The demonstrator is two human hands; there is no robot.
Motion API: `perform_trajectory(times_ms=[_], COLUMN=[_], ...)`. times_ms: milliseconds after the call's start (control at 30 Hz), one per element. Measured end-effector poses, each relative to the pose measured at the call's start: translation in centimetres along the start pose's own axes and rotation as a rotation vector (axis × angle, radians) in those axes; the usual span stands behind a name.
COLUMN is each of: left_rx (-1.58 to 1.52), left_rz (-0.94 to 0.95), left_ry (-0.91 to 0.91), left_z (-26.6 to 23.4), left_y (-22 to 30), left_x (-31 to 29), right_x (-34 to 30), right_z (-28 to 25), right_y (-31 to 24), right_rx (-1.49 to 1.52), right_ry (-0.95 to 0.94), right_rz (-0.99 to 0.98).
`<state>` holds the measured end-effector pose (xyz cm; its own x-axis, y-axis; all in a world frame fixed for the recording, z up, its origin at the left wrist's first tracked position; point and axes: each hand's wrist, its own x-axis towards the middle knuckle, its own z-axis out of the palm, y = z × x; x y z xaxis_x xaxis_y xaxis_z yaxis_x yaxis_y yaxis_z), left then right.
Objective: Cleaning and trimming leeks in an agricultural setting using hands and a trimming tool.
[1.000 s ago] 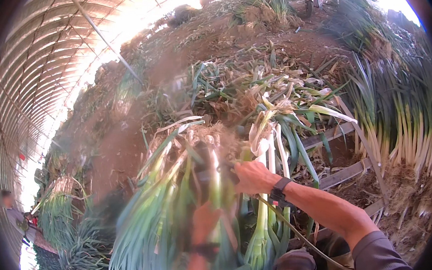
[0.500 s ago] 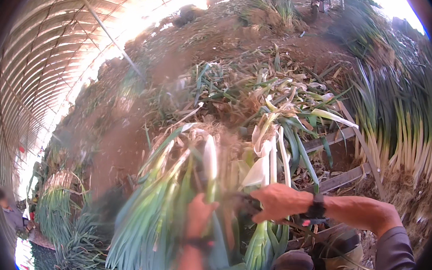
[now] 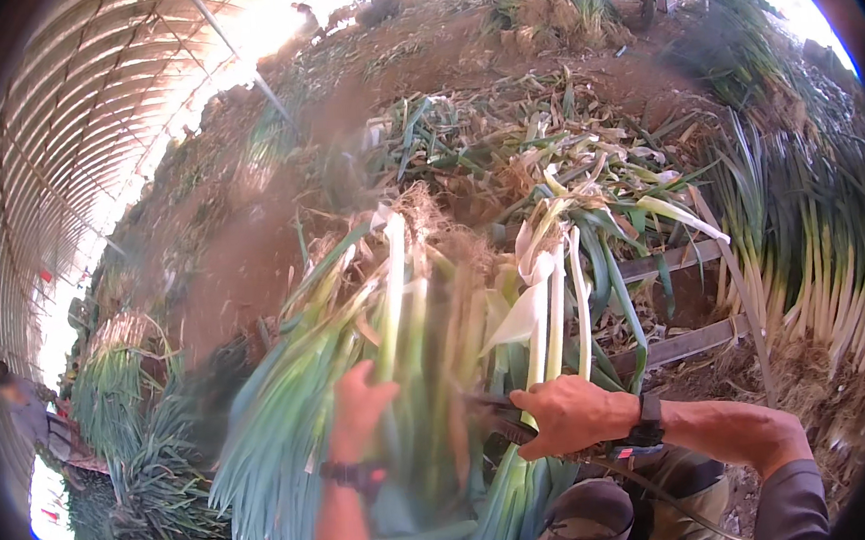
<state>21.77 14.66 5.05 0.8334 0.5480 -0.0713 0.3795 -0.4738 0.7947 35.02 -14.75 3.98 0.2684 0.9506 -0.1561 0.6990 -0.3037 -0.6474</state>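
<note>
Long leeks with white stems, green leaves and stringy roots lie heaped before me. My left hand (image 3: 360,410) is closed at the lower stem of one leek (image 3: 391,288), whose rooted end points away from me. In my right hand (image 3: 573,416) is a dark hand tool (image 3: 503,419), its tip pointing left and a thin hose (image 3: 659,490) trailing to the lower right. The tool's exact kind is blurred. Just beyond that hand stand several peeled white leek stems (image 3: 559,311), with a loose pale outer leaf (image 3: 516,319) hanging beside them.
A wooden frame (image 3: 693,342) lies right of the stems. Upright leeks (image 3: 811,233) are stacked at the right, and bundled leeks (image 3: 125,392) at the left, near another person (image 3: 36,413). Stripped leaves (image 3: 585,149) cover the ground ahead. My knees (image 3: 580,520) are at the bottom.
My left hand has moved left and slightly up, the leek's white stem shifting left with it. My right hand has moved slightly right with the tool. The whole view has shifted a little.
</note>
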Motion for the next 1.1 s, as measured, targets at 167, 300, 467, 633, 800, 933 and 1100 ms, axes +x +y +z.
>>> perform_trajectory(times_ms=[167, 300, 467, 633, 800, 933, 1100], left_rx=[0.208, 0.392, 0.318, 0.38, 0.317, 0.343, 0.402], left_rz=[0.048, -0.042, -0.064, -0.079, -0.061, -0.129, -0.104], left_ry=[-0.033, -0.01, 0.016, 0.035, 0.036, 0.002, 0.02], left_z=[0.8, 2.7, 4.8, 5.9, 6.5, 6.6, 7.4], left_y=[-2.3, -4.8, -6.1, -8.1, -8.1, -9.2, -11.3], left_x=[1.7, 3.4, 4.5, 5.2, 5.5, 6.2, 6.9], right_x=[1.5, 3.0, 5.8, 8.9, 11.2, 12.9, 14.3], right_z=[1.5, 1.9, 1.2, 0.8, 0.4, 0.1, -1.2], right_y=[-0.4, -0.4, 0.9, 3.0, 4.8, 5.9, 6.2], right_rx=[0.021, -0.021, 0.035, -0.022, -0.003, 0.006, -0.004], right_ry=[-0.062, 0.013, 0.088, 0.184, 0.25, 0.313, 0.359], right_rz=[-0.058, -0.006, 0.078, 0.087, 0.129, 0.13, 0.152])
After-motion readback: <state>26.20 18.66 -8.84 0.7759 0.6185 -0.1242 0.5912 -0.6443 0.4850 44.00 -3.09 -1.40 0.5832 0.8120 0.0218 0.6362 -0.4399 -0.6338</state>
